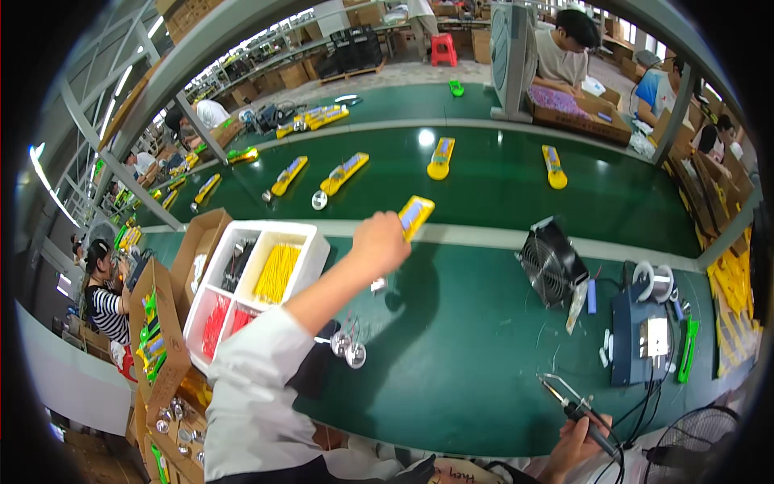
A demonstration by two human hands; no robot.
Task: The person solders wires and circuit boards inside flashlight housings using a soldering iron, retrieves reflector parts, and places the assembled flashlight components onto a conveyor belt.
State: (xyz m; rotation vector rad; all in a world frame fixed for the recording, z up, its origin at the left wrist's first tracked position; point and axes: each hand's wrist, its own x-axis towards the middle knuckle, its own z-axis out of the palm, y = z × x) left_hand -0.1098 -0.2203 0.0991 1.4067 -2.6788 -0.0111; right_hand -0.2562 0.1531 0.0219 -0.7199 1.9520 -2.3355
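The left hand (381, 244) was closed on the near end of a yellow casing (418, 216) with a pale purple part in it, at the far edge of the green worktop (476, 355), beside the belt (500, 185); whether the casing touched the surface below could not be told. The right hand (579, 446), at the near right, gripped a soldering iron (592, 431), its tip pointing far and to the left.

To the left stood a white divided tray (314, 262), with black wires (235, 264) and yellow wires (277, 273) in its far compartments and red wires (214, 325) in near ones. Round silver pieces (354, 356) lay right of the tray, near the left forearm. On the right, a black fan (552, 262) stood left of a blue box (625, 339), with a purple cylinder (592, 296) between them. A green strip-like piece (688, 351) lay just right of the box. More yellow casings (441, 159) lay spaced along the belt.
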